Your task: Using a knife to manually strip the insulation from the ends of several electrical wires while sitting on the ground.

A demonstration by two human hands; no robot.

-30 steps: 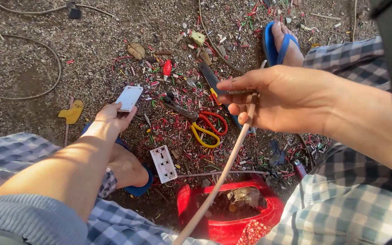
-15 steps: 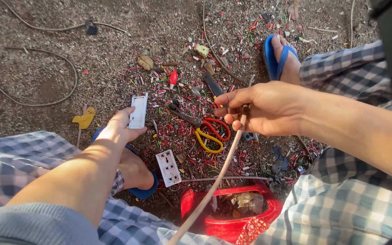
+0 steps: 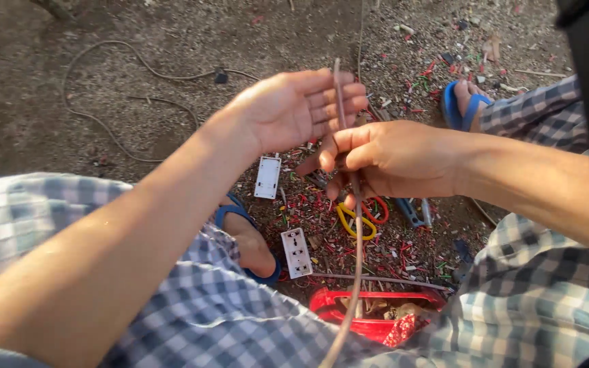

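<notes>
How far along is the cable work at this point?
Done, it seems: red wire offcuts litter the ground beside two white socket plates. In hand: the right hand pinches a brown cable; the left hand is open behind it. Left: the cable looks uncut.

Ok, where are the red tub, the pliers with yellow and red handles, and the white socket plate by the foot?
red tub (image 3: 339,310), head view, on its left rim.
pliers (image 3: 352,221), head view, on the yellow handle loop.
white socket plate (image 3: 296,252), head view, on the middle of its face.
</notes>
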